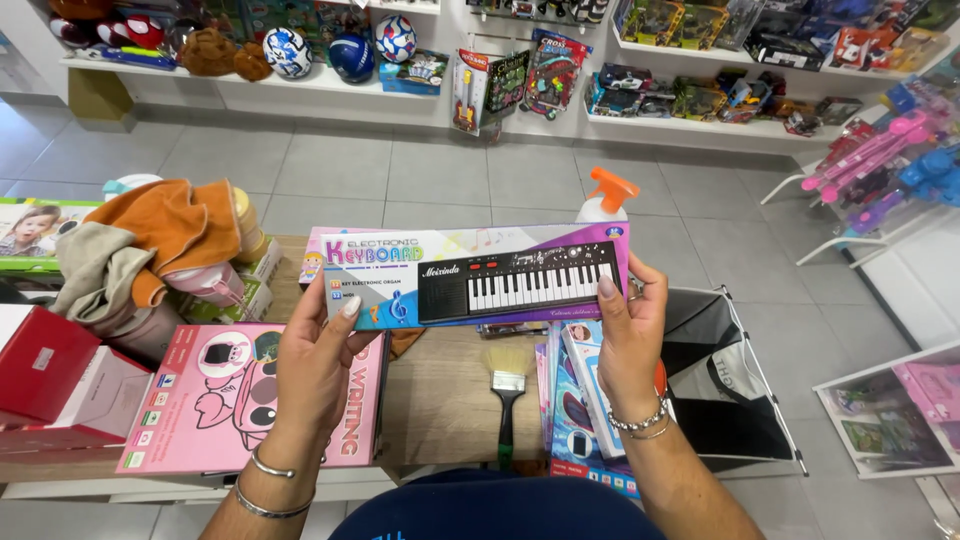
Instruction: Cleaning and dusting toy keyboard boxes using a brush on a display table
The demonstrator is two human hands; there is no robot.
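Toy keyboard box [480, 278] sits mid-frame, lifted level above the wooden bench [440, 400], printed face up for viewing; the left hand [320, 365] and right hand [630, 340] each grip one end.

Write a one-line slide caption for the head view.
Both hands, left and right, hold a toy keyboard box above a wooden table.

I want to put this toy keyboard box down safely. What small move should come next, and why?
Probably lower the keyboard box, level, toward the bare wood beside the brush. Both hands, left and right, grip its ends, and the pink box and other boxes crowd the table.
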